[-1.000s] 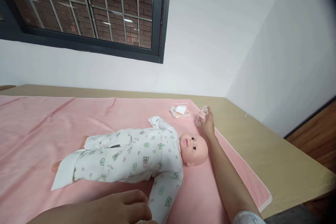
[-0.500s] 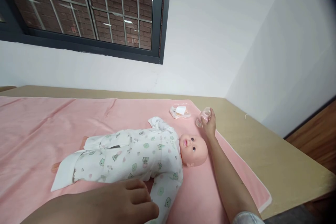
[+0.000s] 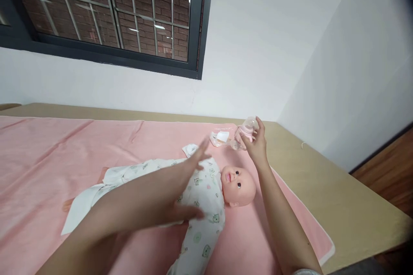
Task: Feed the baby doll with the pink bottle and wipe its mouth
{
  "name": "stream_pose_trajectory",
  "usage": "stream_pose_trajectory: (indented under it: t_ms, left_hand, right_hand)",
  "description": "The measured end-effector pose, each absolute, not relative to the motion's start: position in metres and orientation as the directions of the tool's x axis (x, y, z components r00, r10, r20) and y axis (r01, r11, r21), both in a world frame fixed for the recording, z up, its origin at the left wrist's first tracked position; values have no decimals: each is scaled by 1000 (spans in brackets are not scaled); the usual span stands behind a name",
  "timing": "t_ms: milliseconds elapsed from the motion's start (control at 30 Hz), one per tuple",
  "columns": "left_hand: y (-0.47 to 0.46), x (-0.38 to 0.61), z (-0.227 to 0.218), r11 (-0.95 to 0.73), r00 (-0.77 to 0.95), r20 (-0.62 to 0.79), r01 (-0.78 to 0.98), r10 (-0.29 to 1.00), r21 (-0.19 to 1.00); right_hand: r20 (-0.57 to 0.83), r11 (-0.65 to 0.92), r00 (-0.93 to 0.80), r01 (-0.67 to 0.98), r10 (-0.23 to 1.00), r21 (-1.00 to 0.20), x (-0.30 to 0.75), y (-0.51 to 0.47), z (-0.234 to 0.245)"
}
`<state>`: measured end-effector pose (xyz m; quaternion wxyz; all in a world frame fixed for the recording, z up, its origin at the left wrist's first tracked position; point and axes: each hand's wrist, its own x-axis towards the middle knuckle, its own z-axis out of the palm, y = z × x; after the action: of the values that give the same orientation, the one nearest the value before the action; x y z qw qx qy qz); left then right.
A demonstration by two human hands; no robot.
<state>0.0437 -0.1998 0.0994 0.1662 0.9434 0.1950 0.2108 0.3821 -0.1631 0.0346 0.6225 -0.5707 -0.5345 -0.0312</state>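
Observation:
A baby doll (image 3: 238,185) in white printed clothes lies on its back on a pink blanket (image 3: 248,236), its head to the right. Beyond its head my right hand (image 3: 257,142) grips a clear baby bottle (image 3: 245,131) with pink parts, held tilted above the blanket. My left hand (image 3: 185,184) is over the doll's torso, fingers apart and slightly blurred, with nothing in it. That forearm hides much of the doll's lower body.
A clear plastic packet with a white label (image 3: 222,136) lies on the blanket left of the bottle. The wooden table (image 3: 309,180) meets a white wall (image 3: 258,51), with a barred window (image 3: 129,17) above at the left.
My right hand has raised the bottle and moved it slightly left. My left hand has moved up and forward over the doll, its curled fingers now spread.

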Motion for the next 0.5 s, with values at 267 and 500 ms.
stream_pose_trajectory:
  t_ms: [267,500]
  left_hand:
    - [-169,80,96,-702,628,401,349,667,621]
    - [-176,86,94,-736,587,462,412,665,537]
  right_hand:
    - [670,564,260,381,695,-733,288,-207,72]
    - [652,593,196,288,732,-752,243,-223,68]
